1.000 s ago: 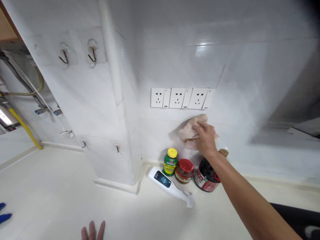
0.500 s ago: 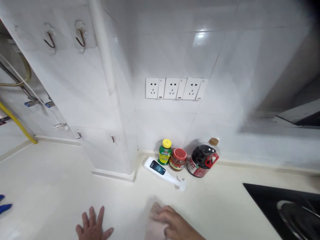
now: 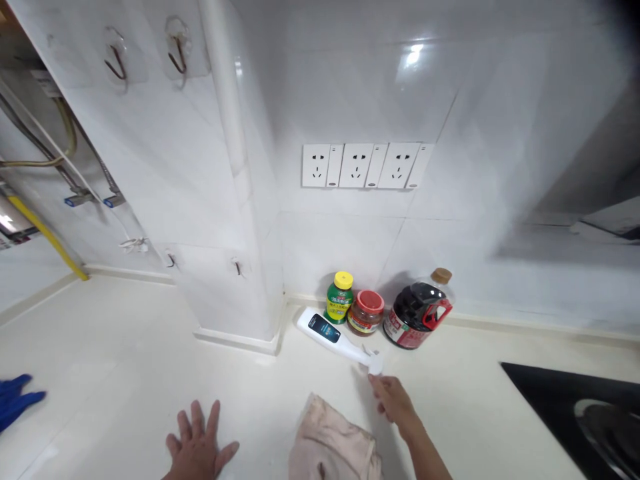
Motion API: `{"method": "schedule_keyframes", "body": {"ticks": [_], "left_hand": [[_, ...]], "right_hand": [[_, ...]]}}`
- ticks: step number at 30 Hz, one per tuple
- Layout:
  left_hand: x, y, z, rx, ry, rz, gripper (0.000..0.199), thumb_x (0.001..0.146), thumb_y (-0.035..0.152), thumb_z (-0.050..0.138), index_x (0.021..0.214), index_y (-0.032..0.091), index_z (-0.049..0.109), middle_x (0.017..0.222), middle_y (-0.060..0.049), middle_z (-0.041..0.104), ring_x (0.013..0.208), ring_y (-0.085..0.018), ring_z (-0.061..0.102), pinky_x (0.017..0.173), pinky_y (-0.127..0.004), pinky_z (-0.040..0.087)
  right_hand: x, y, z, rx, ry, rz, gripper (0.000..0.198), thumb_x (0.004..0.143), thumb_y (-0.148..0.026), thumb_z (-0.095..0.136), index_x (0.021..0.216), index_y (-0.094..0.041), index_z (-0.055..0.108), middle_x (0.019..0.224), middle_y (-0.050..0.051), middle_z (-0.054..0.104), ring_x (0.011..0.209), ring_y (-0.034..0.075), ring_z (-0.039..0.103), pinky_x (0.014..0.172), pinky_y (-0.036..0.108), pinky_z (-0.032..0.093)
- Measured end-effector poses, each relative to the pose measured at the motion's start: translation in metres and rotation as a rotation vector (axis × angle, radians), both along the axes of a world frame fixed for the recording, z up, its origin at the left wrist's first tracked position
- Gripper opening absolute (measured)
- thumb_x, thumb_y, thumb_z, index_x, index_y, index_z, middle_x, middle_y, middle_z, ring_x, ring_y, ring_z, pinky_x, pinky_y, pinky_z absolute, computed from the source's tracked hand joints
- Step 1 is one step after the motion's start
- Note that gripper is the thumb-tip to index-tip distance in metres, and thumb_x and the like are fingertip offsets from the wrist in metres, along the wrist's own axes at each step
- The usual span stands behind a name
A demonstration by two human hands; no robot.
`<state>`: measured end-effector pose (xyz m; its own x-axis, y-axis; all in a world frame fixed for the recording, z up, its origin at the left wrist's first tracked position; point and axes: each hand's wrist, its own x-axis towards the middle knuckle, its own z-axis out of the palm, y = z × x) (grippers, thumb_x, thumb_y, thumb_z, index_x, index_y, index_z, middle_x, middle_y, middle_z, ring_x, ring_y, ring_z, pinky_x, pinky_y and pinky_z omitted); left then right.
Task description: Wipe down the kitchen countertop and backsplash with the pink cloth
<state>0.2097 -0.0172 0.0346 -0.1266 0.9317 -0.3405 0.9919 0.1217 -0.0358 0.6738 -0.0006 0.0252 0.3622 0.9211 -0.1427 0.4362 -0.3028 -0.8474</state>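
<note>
My left hand (image 3: 199,443) lies flat on the pale countertop with its fingers spread. My right hand (image 3: 395,403) is at the nozzle end of a white spray bottle (image 3: 345,345), which lies on its side. The index finger reaches the nozzle, the other fingers are partly bent, and no grip on the bottle shows. Between my hands a crumpled beige cloth (image 3: 333,443) rests on the counter, cut off by the bottom edge of the view.
Behind the spray bottle stand a green bottle with a yellow cap (image 3: 339,298), a red-lidded jar (image 3: 365,313) and a large dark sauce bottle (image 3: 415,313). A black stove (image 3: 565,413) is at the right, a blue glove-like item (image 3: 19,403) at the left.
My right hand has let go of the cloth and moved right and up to the spray bottle's nozzle. The cloth stays on the counter. The whole view has shifted slightly.
</note>
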Motion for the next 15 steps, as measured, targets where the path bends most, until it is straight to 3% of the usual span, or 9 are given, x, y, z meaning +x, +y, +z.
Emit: {"method": "schedule_keyframes", "body": {"ticks": [2, 6, 10, 15], "left_hand": [[0.001, 0.0, 0.002, -0.011, 0.009, 0.002, 0.096, 0.086, 0.073, 0.037, 0.161, 0.015, 0.018, 0.168, -0.031, 0.003, 0.153, -0.056, -0.001, 0.114, -0.072, 0.012], [-0.001, 0.001, -0.003, -0.026, 0.007, 0.014, 0.098, 0.085, 0.075, 0.04, 0.161, 0.018, 0.017, 0.169, -0.028, 0.002, 0.153, -0.054, -0.001, 0.115, -0.072, 0.011], [-0.004, 0.001, -0.013, 0.001, 0.013, 0.019, 0.098, 0.084, 0.074, 0.043, 0.161, 0.018, 0.02, 0.17, -0.026, 0.004, 0.154, -0.054, 0.0, 0.114, -0.073, 0.009], [-0.005, 0.001, -0.018, -0.005, 0.031, 0.014, 0.097, 0.085, 0.075, 0.041, 0.161, 0.02, 0.017, 0.17, -0.025, 0.001, 0.154, -0.053, -0.002, 0.115, -0.073, 0.01]], "right_hand": [[-0.029, 0.0, -0.003, -0.046, 0.31, -0.045, 0.056, 0.084, -0.076, 0.046, 0.092, -0.022, 0.059, 0.09, 0.013, 0.071, 0.066, 0.026, 0.068, 0.052, 0.036, 0.052], [-0.087, 0.029, 0.0, -0.018, 1.082, -0.32, 0.056, 0.068, -0.058, 0.078, 0.104, -0.019, 0.061, 0.109, 0.013, 0.071, 0.1, 0.028, 0.07, 0.082, 0.036, 0.058], [-0.107, 0.075, 0.002, 0.051, 1.143, -0.54, 0.048, 0.078, -0.05, 0.069, 0.115, -0.025, 0.055, 0.125, 0.008, 0.066, 0.117, 0.021, 0.063, 0.094, 0.031, 0.054], [-0.093, 0.11, 0.0, -0.085, 1.155, -0.632, 0.04, 0.086, -0.058, 0.066, 0.111, -0.027, 0.056, 0.121, 0.007, 0.066, 0.118, 0.025, 0.064, 0.087, 0.037, 0.056]]}}
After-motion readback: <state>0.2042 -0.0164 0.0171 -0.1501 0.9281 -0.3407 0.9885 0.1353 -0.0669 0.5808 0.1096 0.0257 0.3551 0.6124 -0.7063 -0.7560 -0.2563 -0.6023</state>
